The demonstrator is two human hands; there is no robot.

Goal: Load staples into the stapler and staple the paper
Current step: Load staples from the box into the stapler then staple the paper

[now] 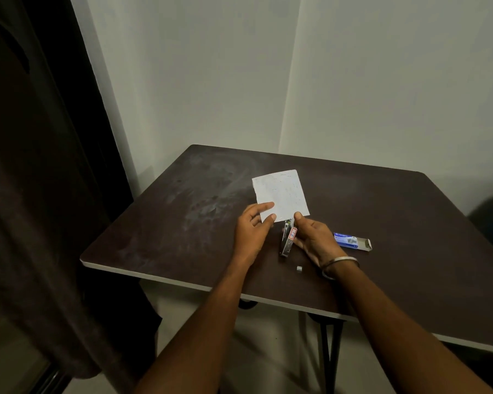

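Note:
A small white sheet of paper (282,194) is held just above the dark table (182,223). My left hand (252,231) pinches its near left corner between thumb and fingers. My right hand (310,237) grips a small metal stapler (286,240) with a red-and-white label, its nose at the paper's near edge. A short loose strip of staples (299,268) lies on the table just in front of the stapler.
An open blue and white staple box (352,242) lies on the table right of my right hand. A dark curtain (40,194) hangs on the left. White walls meet in a corner behind the table. The near table edge (268,300) runs under my forearms.

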